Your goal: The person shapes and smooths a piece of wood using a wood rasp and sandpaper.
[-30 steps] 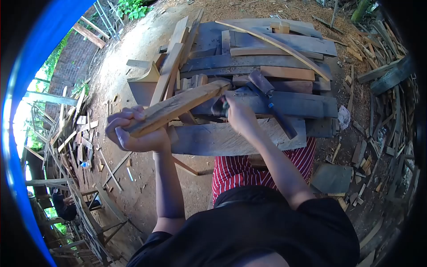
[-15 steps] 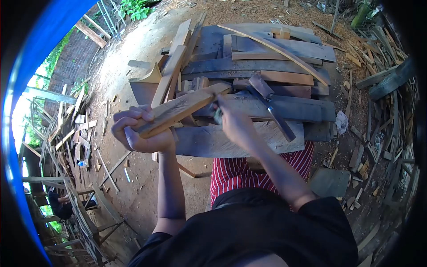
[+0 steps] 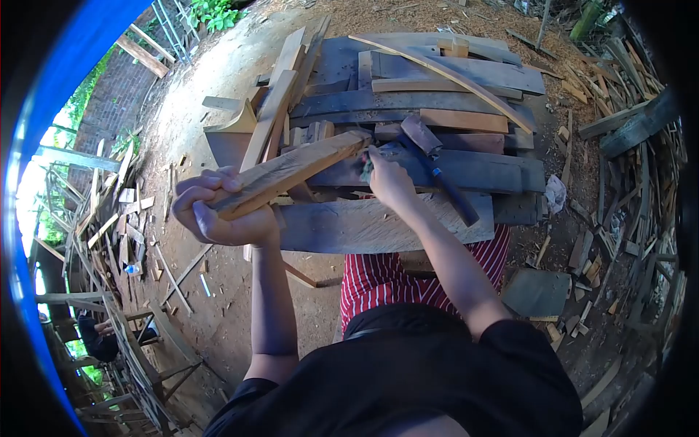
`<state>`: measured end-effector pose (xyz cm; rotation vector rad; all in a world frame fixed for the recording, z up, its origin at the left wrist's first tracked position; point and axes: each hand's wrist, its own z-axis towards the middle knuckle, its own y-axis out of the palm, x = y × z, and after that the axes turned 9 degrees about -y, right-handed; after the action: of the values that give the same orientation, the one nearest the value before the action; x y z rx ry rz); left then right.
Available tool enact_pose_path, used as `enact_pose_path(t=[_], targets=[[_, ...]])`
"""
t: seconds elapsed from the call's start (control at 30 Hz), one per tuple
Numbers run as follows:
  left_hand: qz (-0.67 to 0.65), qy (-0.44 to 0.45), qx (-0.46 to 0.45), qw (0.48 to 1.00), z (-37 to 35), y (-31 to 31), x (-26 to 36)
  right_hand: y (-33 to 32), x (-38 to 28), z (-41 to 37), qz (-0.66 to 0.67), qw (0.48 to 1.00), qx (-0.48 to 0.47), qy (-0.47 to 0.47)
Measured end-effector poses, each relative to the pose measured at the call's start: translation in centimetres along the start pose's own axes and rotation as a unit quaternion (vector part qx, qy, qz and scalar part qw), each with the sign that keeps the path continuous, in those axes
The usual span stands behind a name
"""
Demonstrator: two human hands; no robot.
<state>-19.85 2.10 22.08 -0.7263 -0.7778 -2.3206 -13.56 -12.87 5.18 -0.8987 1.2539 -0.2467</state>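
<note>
The left hand (image 3: 218, 211) is clenched round the near end of the slat (image 3: 291, 171), whose far tip rests on the board pile (image 3: 437, 80) beyond that grip, where the right hand (image 3: 389, 182), closed on a small dark tool (image 3: 366, 169), meets it; work on that tip seems under way, unfinished.

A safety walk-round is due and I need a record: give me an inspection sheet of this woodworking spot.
Surface: stacked planks, with a wide grey board at the front.
Job's things: wooden slat; small dark tool at its far end, too small to identify.
Clutter: long-handled tool lying on the planks; offcuts heaped at the right.
Hands: left hand has its fingers closed round the slat's near end; right hand is closed on the small tool.
Cables: nothing seen.
Surroundings: dirt ground, brick wall, another person at lower left.
</note>
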Motion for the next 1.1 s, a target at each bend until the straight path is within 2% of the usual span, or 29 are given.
enact_pose_path(t=[0.03,0.1,0.13,0.17,0.23,0.3,0.37,0.43,0.47,0.5,0.57,0.6,0.63,0.7,0.77,0.83,0.87,0.9,0.97,1.0,1.03,1.1], targets=[[0.02,0.008,-0.005,1.0,0.1,0.3,0.1,-0.2,-0.4,0.6,-0.001,0.999,-0.01,0.035],[0.023,0.028,-0.033,0.999,0.5,-0.2,-0.2,-0.7,-1.9,-0.9,0.036,0.999,0.002,0.015],[0.007,0.01,0.001,1.0,0.5,-0.3,-0.3,-0.8,-2.6,-2.4,0.067,0.998,0.004,0.001],[-0.009,-0.008,0.034,0.999,0.5,-0.3,-0.5,-0.5,-3.1,-3.6,0.02,0.997,0.049,-0.055],[-0.022,-0.024,0.046,0.998,0.3,-0.1,-0.4,-0.4,-2.0,-3.0,0.028,0.998,0.038,-0.051],[0.034,-0.006,0.032,0.999,0.5,0.6,-0.1,-0.7,-0.5,0.2,0.019,0.998,-0.042,0.037],[0.06,0.016,0.03,0.998,0.8,0.7,-0.2,0.2,-0.1,0.8,0.033,0.998,-0.029,0.049],[0.03,-0.011,0.041,0.999,0.6,0.3,-0.3,1.7,0.0,-0.8,0.046,0.996,0.039,-0.059],[-0.011,-0.018,0.034,0.999,0.6,-0.2,-0.7,1.4,-1.6,-2.6,0.0,0.984,0.133,-0.116],[-0.01,-0.021,0.035,0.999,0.5,0.1,-0.7,1.3,-1.2,-2.2,-0.001,0.985,0.131,-0.114],[0.028,-0.011,0.039,0.999,0.3,0.6,-0.1,1.0,-0.1,-1.0,0.066,0.996,0.048,-0.037],[0.009,0.016,-0.008,1.0,0.4,0.4,-0.2,-0.9,-0.4,0.3,0.057,0.996,-0.042,0.051],[0.006,0.023,-0.011,1.0,0.5,0.1,-0.4,-0.9,-0.3,0.6,0.059,0.997,-0.036,0.046],[-0.011,0.018,-0.085,0.996,0.8,-0.3,-0.6,-0.2,0.4,1.0,0.013,0.995,-0.054,0.085],[-0.023,-0.013,-0.11,0.994,1.4,-0.9,-0.7,0.6,1.5,0.9,0.0,0.995,-0.056,0.088],[-0.028,-0.108,-0.09,0.99,2.2,-1.1,0.3,1.1,2.6,1.0,0.011,0.997,-0.047,0.059],[-0.047,-0.203,-0.09,0.974,2.6,-1.5,1.3,1.2,3.2,1.2,0.005,0.998,-0.038,0.04],[-0.047,-0.198,-0.095,0.975,2.9,-2.1,1.9,0.5,2.7,0.9,0.009,0.999,-0.033,0.038],[-0.15,-0.425,0.006,0.893,3.3,-2.8,2.9,-1.0,2.1,0.4,-0.018,0.997,-0.008,0.074],[-0.15,-0.43,0.047,0.889,2.9,-2.7,3.2,-2.0,1.2,-0.2,-0.041,0.997,0.0,0.061],[-0.151,-0.432,0.047,0.888,2.2,-2.1,3.3,-2.3,0.6,-0.6,-0.042,0.997,0.0,0.062],[-0.094,-0.338,0.032,0.936,1.2,-0.9,3.1,-2.5,-0.6,-1.5,-0.063,0.997,0.006,-0.039]])
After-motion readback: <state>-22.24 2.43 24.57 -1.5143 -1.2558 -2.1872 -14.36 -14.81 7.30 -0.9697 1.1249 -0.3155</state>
